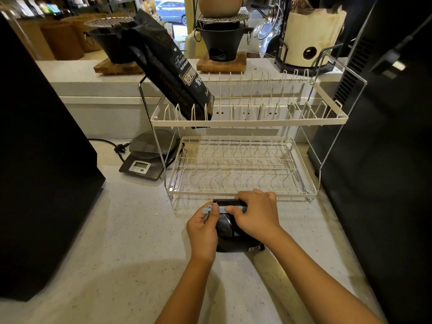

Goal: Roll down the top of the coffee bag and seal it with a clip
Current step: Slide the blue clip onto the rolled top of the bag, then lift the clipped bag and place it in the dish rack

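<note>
A small black coffee bag (230, 238) stands on the speckled counter in front of the dish rack, its top rolled into a tight fold (228, 202). A light blue clip (211, 209) lies across that fold. My left hand (203, 230) pinches the clip's left end. My right hand (256, 216) covers the right side of the fold, its fingers pressing on the clip and the bag top. The right end of the clip is hidden under my right hand.
A white two-tier wire dish rack (245, 122) stands just behind the bag; a larger black coffee bag (173, 73) leans in its upper tier. A digital scale (149, 155) sits to the left. Dark appliances flank both sides (42, 160), (385, 148).
</note>
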